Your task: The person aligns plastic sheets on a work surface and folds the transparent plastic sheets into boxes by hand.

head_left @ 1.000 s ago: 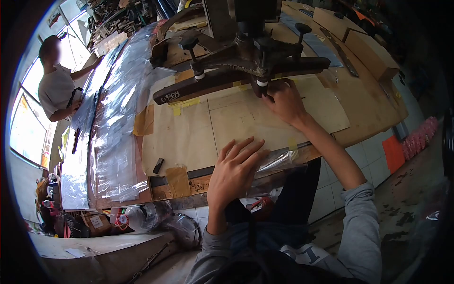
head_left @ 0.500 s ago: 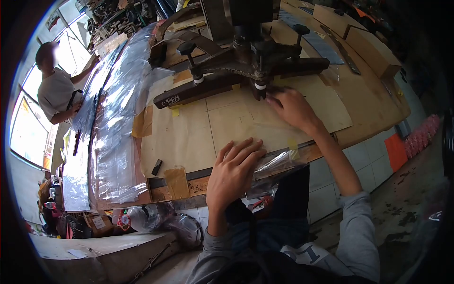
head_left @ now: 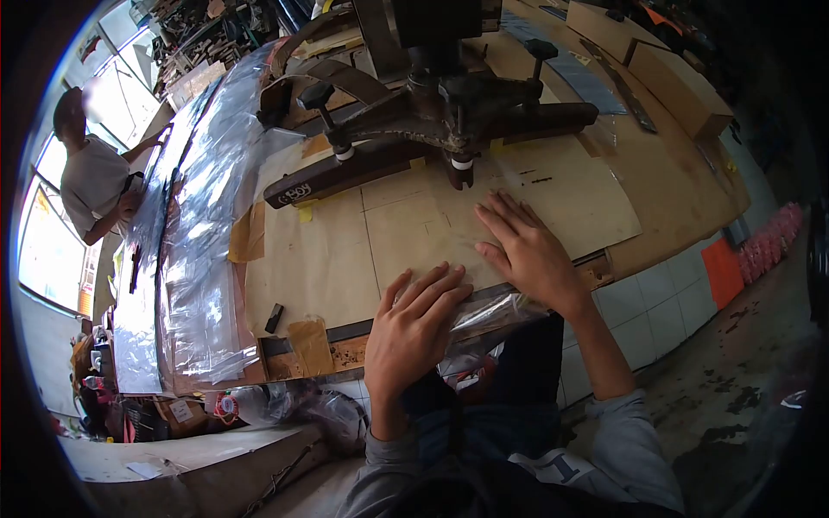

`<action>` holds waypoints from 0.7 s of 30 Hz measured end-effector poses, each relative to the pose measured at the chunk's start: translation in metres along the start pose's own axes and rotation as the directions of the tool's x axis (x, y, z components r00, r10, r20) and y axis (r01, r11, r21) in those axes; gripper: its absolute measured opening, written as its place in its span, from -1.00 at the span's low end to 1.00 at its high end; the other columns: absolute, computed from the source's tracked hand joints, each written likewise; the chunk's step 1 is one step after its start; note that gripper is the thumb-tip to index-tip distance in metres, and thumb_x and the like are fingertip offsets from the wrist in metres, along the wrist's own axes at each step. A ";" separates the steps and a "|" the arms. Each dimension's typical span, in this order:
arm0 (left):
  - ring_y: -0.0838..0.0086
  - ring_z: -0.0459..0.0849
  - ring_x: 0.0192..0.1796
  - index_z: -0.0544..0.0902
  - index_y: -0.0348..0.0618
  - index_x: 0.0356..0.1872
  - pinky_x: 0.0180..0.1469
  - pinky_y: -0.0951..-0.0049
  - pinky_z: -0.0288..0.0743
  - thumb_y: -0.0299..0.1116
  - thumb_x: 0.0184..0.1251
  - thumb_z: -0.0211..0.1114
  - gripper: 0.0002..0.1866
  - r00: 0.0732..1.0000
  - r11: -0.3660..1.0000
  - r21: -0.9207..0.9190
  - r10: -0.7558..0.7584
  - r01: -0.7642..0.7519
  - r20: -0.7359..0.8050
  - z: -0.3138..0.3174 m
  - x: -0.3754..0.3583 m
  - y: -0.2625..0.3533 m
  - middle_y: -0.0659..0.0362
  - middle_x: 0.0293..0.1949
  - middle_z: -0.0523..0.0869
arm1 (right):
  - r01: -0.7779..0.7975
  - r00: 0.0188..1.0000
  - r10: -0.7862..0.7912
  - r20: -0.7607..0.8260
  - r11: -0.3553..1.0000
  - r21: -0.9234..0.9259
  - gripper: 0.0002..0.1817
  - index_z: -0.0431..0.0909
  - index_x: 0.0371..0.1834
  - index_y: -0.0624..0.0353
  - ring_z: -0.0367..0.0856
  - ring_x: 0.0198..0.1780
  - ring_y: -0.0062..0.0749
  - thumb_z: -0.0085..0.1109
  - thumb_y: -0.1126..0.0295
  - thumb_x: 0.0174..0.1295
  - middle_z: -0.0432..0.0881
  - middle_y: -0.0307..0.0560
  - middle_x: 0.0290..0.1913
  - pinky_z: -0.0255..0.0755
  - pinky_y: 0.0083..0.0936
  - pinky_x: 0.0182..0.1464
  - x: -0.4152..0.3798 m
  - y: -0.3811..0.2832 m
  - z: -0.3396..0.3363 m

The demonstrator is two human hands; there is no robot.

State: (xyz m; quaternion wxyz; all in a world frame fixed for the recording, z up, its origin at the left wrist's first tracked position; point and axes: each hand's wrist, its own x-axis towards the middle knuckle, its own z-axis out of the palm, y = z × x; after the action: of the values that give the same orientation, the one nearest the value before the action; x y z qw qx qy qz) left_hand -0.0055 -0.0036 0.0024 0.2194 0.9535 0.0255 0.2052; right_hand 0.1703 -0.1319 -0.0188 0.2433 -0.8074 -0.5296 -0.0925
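Brown paper lies under both flat, open-fingered hands, left hand, right hand, below the dark press bar.

Both hands lie flat on clear plastic over brown paper.

Bright window at left, white tiled bench front, stained concrete floor, cluttered workshop

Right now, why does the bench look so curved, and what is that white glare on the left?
Head view: a fisheye lens bows the workbench and leaves black corners. Bright windows wash out white, and daylight glints off the clear plastic sheets. Both hands, left hand and right hand, look sharp.
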 end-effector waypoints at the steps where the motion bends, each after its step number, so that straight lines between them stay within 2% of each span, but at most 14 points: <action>1: 0.34 0.53 0.32 0.69 -0.05 -0.03 0.36 0.08 0.28 -0.40 0.31 0.21 -0.76 1.000 1.000 0.000 0.002 -0.002 -0.001 0.000 0.000 0.000 0.24 0.16 0.67 | -0.005 1.000 0.005 -0.014 1.000 -0.005 -0.47 0.43 0.26 0.31 0.30 0.42 0.05 0.05 0.11 0.39 0.41 0.27 0.33 0.16 -0.12 0.46 -0.001 -0.001 0.002; 7: 0.34 0.53 0.32 0.69 -0.04 -0.03 0.35 0.09 0.30 -0.40 0.30 0.22 -0.76 1.000 1.000 0.014 0.011 -0.011 -0.008 0.000 0.000 0.000 0.23 0.15 0.68 | -0.006 1.000 0.006 -0.029 1.000 -0.004 -0.48 0.43 0.23 0.35 0.30 0.42 0.07 0.05 0.14 0.39 0.42 0.30 0.31 0.16 -0.13 0.46 0.001 -0.001 0.003; 10: 0.38 0.51 0.33 0.65 0.01 0.03 0.39 0.11 0.24 -0.40 0.27 0.24 -0.70 1.000 1.000 0.017 0.015 -0.015 0.000 0.002 -0.003 -0.004 0.24 0.19 0.64 | -0.026 0.999 0.027 -0.024 0.999 0.018 -0.48 0.43 0.22 0.36 0.31 0.41 0.09 0.06 0.15 0.39 0.42 0.32 0.31 0.16 -0.13 0.46 0.004 -0.002 0.003; 21: 0.35 0.52 0.33 0.67 -0.02 0.01 0.37 0.09 0.27 -0.39 0.29 0.23 -0.73 1.000 1.000 0.006 0.002 -0.002 -0.014 0.001 -0.003 -0.002 0.23 0.16 0.66 | -0.013 0.999 0.014 -0.030 1.000 0.018 -0.49 0.44 0.21 0.35 0.31 0.40 0.10 0.09 0.16 0.37 0.44 0.28 0.29 0.21 -0.17 0.43 0.009 0.001 0.002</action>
State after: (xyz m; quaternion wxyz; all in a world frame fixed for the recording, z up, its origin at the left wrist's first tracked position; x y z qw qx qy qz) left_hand -0.0077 -0.0029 0.0000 0.2162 0.9526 0.0268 0.2122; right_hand 0.1753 -0.1240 -0.0171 0.2591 -0.8073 -0.5211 -0.0983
